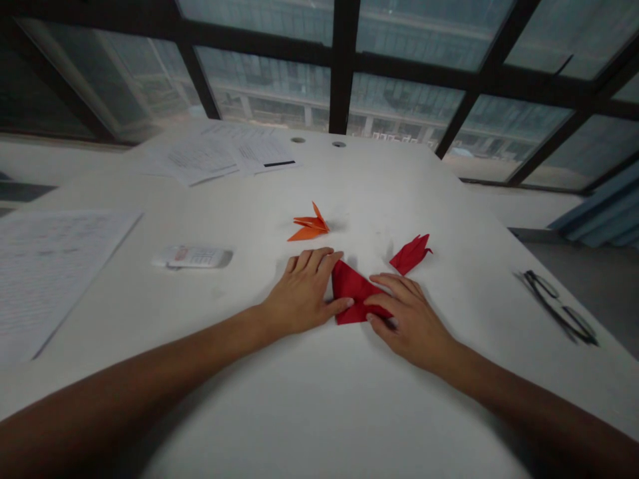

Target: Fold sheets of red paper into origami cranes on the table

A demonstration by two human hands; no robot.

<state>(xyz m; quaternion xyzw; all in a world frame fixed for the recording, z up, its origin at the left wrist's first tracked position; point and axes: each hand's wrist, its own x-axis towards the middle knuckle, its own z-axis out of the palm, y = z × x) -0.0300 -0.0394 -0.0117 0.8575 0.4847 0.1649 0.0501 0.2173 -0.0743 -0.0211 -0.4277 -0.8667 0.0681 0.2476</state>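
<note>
While both hands work at one spot in the head view, the red paper point(352, 283) lies on the white table point(319, 406) between them, folded into a flat, roughly triangular piece. The left hand point(304, 296) has its thumb on the paper's left part, well apart from its fingers, pressing rather than clamping; the right hand point(412, 322) covers the right end, and whether its thumb and fingers pinch it I cannot tell. An orange folded figure point(309, 228) and a red folded figure point(410, 255) beyond look finished; by comparison, the paper in hand seems only partly folded, with shaping left. Print on the loose sheets point(200, 156), the large sheet point(54, 266) and the white object point(192, 257) is too blurred to read; no brand is legible.
</note>
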